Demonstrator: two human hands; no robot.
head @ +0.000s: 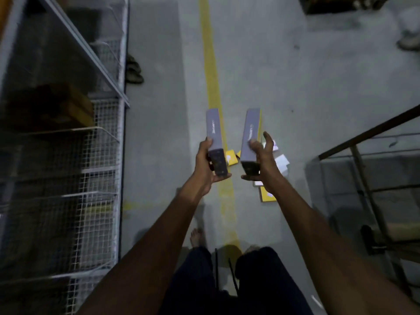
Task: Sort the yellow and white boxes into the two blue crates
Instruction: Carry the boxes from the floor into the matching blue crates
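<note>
I hold one slim box in each hand, out in front of me above the floor. My left hand (205, 165) grips the near end of a box (213, 130) whose grey-white side faces me. My right hand (261, 162) grips a second box (250, 135) of the same kind, with a thin yellow edge along its right side. Below them, several yellow boxes (268, 195) and white boxes (281, 161) lie scattered on the concrete floor, partly hidden by my hands. No blue crate is in view.
A wire-mesh shelf rack (97, 155) runs along the left. A yellow floor line (211, 64) leads away down the aisle. A dark metal frame (363, 155) stands at the right. A pair of sandals (134, 71) lies by the rack. My bare feet (197, 237) stand below.
</note>
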